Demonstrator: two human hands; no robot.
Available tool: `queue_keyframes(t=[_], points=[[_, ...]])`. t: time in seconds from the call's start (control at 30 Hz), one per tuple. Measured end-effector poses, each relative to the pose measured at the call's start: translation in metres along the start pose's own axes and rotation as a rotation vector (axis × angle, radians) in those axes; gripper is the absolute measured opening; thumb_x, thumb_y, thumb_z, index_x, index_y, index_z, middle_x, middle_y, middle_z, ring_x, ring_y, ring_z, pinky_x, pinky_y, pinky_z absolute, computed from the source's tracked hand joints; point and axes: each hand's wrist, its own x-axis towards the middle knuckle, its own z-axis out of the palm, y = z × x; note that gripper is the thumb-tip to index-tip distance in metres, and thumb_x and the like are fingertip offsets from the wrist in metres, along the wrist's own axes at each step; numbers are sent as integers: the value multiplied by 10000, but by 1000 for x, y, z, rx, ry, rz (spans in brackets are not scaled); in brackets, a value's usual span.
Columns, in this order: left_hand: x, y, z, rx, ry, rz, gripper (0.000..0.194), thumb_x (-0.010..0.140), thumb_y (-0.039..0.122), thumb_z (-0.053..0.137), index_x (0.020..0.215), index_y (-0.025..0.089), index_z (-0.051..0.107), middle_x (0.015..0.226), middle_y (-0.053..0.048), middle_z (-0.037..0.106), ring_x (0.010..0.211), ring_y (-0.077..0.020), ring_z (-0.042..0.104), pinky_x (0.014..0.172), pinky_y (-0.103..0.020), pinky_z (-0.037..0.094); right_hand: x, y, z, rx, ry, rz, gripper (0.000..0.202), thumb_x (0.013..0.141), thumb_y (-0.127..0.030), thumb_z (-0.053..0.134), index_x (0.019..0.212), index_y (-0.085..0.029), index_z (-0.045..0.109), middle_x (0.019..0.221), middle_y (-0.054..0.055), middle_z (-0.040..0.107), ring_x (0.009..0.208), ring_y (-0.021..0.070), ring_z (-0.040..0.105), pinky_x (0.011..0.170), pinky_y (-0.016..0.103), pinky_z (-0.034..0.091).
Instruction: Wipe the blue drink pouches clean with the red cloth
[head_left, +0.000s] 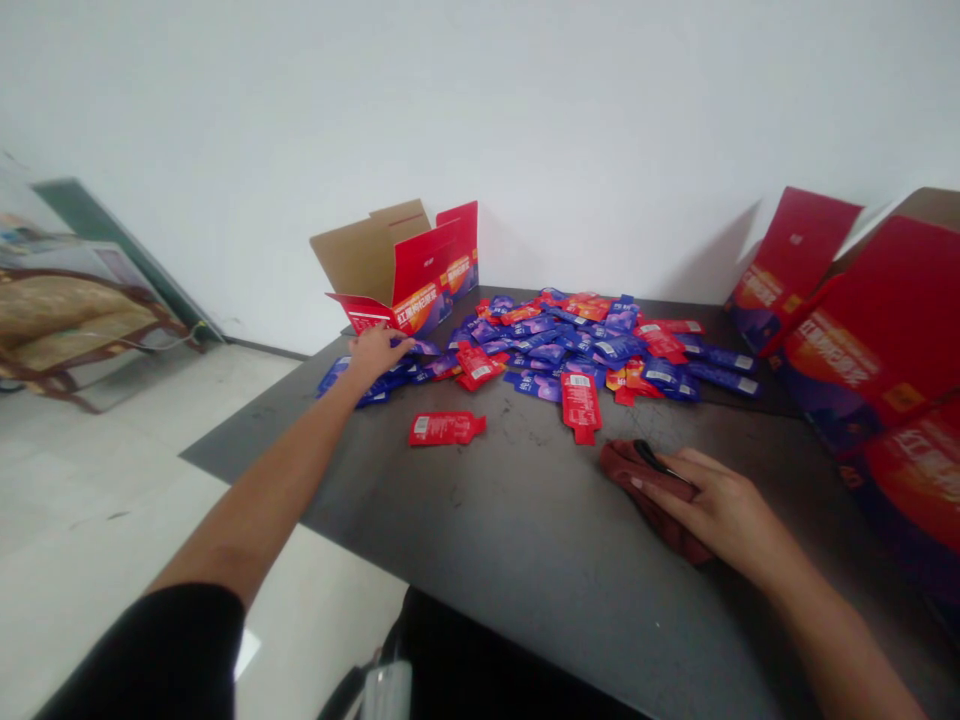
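My left hand (pixel 375 352) reaches across the table to blue sachets (pixel 386 382) in front of an open red carton (pixel 421 285); its fingertips touch a blue sachet, and whether they grip it is unclear. On the right, my right hand (pixel 724 502) holds a folded brown cloth (pixel 664 510) with a black object (pixel 652 455) along its top, pressed on the dark tabletop. Between the hands lie two separate red sachets, one flat at the left (pixel 444 428) and one nearer the pile (pixel 580 405). Behind them spreads a heap of blue and red sachets (pixel 551 345).
Large red and purple cartons (pixel 862 350) stand along the right side of the dark table (pixel 495 520). A white wall (pixel 585 140) rises behind. Beyond the table's left edge are a pale floor and a wooden-framed sofa (pixel 67 325).
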Motion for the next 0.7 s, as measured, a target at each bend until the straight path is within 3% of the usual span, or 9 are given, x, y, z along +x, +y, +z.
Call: queue_keyframes(t=[0.1,0.2,0.27,0.33,0.47,0.7], points=[[-8,9,0,13,26,33,165,772,396,809,835,249,770,1286,-144,658,1363,-456,447,1146,-619,273,0,3,1,1,-10,-2,455,945,-628,583,1216,-299,740,1028,51,730,919,232,712,755,309,561],[-27,30,1,19,52,122,154,862,366,723,951,249,769,1399,-135,596,1406,-423,401,1187,-603,201,-2,5,2,-1,-21,-7,457,958,-608,577,1271,-304,716,1079,56,727,963,236,708,792,316,560],[-46,53,5,18,60,249,205,939,384,631,1042,252,751,1362,-129,612,1350,-376,464,1185,-557,236,-2,3,1,3,-29,-13,460,970,-594,567,1295,-298,701,1090,61,720,970,233,704,798,314,554],[-69,78,12,6,-10,399,274,994,424,546,1083,246,734,1227,-134,651,1227,-335,554,1137,-498,331,-2,0,-1,8,-44,-17,438,979,-582,556,1268,-292,712,1053,58,715,947,224,703,784,305,545],[-105,115,41,-7,-306,583,297,1002,436,533,1036,215,728,1030,-137,661,1028,-293,635,983,-409,471,-2,-7,-5,8,-57,-6,387,980,-558,565,1177,-282,749,963,43,695,876,205,692,745,295,528],[-110,155,103,41,-357,679,335,1001,296,483,1222,162,695,1182,-169,663,1152,-302,617,1052,-454,468,-1,-3,-5,10,-96,-6,394,983,-573,563,1149,-273,754,943,42,670,860,200,667,733,300,494]])
